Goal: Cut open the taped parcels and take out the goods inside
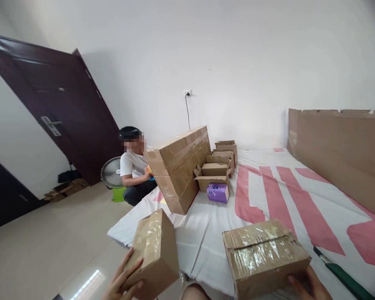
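My left hand (124, 278) grips the side of a taped cardboard box (150, 250), tilted past the near left edge of the cloth-covered surface. On the right, a second taped cardboard box (264, 254) is by the front edge, its top crossed with shiny clear tape. My right hand (311, 285) holds that box at its lower right corner, with fingers against its side; the rest of the hand is partly cut off by the frame. A dark green long-handled tool (343, 277) lies just right of this box, its kind unclear.
A stacked wall of cardboard boxes (181, 166) stands mid-surface. Beside it are several open boxes (212, 181) and a purple package (218, 193). Another person (133, 166) squats beyond the stack near a fan (111, 173). A large cardboard panel (340, 154) borders the right side.
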Demonstrator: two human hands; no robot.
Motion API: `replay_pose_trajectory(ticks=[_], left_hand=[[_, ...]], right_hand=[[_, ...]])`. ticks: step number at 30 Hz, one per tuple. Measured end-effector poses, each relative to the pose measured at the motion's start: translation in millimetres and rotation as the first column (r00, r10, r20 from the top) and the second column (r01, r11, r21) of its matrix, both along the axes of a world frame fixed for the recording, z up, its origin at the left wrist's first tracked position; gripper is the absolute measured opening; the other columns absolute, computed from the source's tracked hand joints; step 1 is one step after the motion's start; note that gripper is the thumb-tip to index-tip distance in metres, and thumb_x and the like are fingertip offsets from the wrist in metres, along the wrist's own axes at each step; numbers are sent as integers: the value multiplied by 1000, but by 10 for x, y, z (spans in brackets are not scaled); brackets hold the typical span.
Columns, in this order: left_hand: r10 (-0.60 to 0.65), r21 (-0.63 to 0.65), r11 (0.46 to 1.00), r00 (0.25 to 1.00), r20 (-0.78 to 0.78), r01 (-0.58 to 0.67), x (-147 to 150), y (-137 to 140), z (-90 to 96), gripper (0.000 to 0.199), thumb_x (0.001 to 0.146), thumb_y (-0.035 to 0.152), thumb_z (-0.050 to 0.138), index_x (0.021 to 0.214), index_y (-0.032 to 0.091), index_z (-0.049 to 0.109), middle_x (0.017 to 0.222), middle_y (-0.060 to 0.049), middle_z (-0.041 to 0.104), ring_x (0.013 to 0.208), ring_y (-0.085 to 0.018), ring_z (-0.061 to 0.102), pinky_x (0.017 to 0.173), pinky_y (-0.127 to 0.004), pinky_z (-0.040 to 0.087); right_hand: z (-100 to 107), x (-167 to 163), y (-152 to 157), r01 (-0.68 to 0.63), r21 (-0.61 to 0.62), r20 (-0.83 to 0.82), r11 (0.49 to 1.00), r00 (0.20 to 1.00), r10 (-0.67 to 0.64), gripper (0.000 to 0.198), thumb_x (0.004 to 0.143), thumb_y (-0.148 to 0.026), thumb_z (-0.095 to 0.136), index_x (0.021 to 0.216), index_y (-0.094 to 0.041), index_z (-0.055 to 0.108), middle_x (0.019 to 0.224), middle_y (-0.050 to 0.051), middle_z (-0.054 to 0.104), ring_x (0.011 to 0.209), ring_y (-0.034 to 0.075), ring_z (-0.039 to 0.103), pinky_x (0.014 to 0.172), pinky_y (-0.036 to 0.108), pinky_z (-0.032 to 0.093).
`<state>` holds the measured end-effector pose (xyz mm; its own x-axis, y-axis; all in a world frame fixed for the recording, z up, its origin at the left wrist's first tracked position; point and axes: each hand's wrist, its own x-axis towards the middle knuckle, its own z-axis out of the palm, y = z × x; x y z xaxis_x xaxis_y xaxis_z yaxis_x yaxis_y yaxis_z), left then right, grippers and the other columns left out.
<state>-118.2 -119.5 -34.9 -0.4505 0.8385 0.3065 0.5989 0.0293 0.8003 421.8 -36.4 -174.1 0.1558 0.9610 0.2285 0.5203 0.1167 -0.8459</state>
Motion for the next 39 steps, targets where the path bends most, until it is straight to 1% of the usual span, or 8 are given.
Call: replay_pose_trajectory(ticks=[6, 10, 13, 20, 24, 30, 35, 39], left_hand=[[-253, 7, 967, 967, -24, 253, 194, 353, 308, 33, 68, 52, 66, 89, 29, 77, 130, -7, 62, 124, -35, 53, 103, -48, 44], [22, 151, 988, 964, -264, 19, 478, 650, 464, 29, 75, 41, 52, 88, 27, 74, 118, -9, 66, 113, -34, 58, 97, -52, 47], [350, 493, 844, 914, -207, -212, 998, 579, 400, 22, 80, 31, 51, 93, 23, 67, 110, -9, 64, 110, -29, 57, 103, -49, 41], [-442, 80, 896, 896, 52, 437, 2377, 495, 79, 34, 77, 40, 63, 104, 21, 58, 115, -11, 60, 103, -28, 59, 85, -40, 51], [-501, 97, 864, 830, 246, 493, 2580, 750, 34, 41, 79, 43, 62, 112, 20, 53, 125, -13, 54, 112, -28, 55, 90, -40, 48], [-549, 101, 829, 767, 333, 550, 2526, 985, 72, 43, 76, 44, 61, 113, 24, 58, 145, -12, 39, 130, -31, 43, 96, -40, 43], [-552, 47, 823, 779, 298, 566, 2498, 1080, 184, 31, 71, 46, 68, 90, 22, 63, 148, -11, 35, 137, -34, 34, 108, -46, 32], [-569, 127, 779, 608, 554, 614, 2511, 1153, 141, 35, 63, 46, 76, 80, 19, 61, 146, -12, 38, 130, -34, 44, 103, -42, 40]], right_hand=[[137, -77, -34, 10, -8, -169, 1000, 986, -11, 49, 70, -52, 66, 107, -21, 55, 105, 9, 71, 101, 30, 65, 85, 39, 54], [300, -103, -179, -47, -7, -140, 999, 989, 45, 36, 76, -47, 63, 100, -21, 56, 94, 8, 71, 90, 27, 67, 78, 36, 55], [459, 1, -249, -95, 10, -51, 995, 994, 95, 29, 81, -41, 56, 101, -20, 59, 97, 9, 71, 90, 26, 67, 81, 38, 54], [782, 735, -91, 109, 75, 435, 991, 891, -131, 31, 81, -40, 52, 100, -18, 65, 107, 12, 67, 105, 30, 59, 93, 46, 46], [651, 991, -142, 202, -57, 642, 978, 757, -119, 40, 79, -31, 54, 114, -15, 63, 104, 13, 66, 98, 31, 59, 85, 44, 48], [512, 982, -207, 145, 5, 592, 989, 797, -120, 40, 83, -29, 42, 113, -12, 62, 101, 16, 67, 96, 31, 61, 88, 46, 48], [910, 975, -108, 113, 88, 425, 990, 894, -139, 39, 91, -36, 35, 121, -20, 55, 117, 12, 64, 109, 27, 60, 94, 44, 48], [1486, 743, -117, -12, 126, 318, 992, 948, -29, 39, 94, -42, 38, 125, -21, 51, 124, 12, 61, 113, 26, 58, 94, 41, 50]])
